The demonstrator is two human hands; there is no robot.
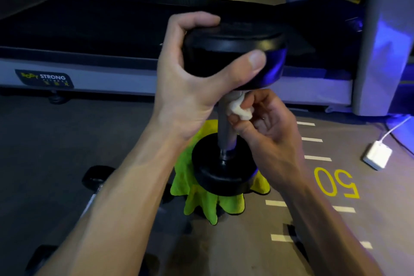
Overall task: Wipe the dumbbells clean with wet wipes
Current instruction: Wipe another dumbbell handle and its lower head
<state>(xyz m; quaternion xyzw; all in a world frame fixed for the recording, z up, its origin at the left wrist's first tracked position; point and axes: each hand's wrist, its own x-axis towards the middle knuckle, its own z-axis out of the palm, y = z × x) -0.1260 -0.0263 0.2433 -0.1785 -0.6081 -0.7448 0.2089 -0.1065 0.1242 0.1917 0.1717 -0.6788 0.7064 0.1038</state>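
A black dumbbell (pixel 224 172) stands upright on a yellow-green cloth (pixel 201 204) on the floor. My left hand (pixel 190 78) grips its top weight head, thumb across the front and fingers curled over the rim. My right hand (pixel 268 127) pinches a crumpled white wet wipe (pixel 239 111) against the upper part of the metal handle (pixel 225 132), just below the top head. The lower head rests on the cloth.
A second dumbbell (pixel 94 177) lies on the floor at the left, partly hidden by my left forearm. A treadmill (pixel 89 60) runs across the back. A white power adapter (pixel 377 156) with its cable lies at the right. The floor bears white dashes and a yellow "50".
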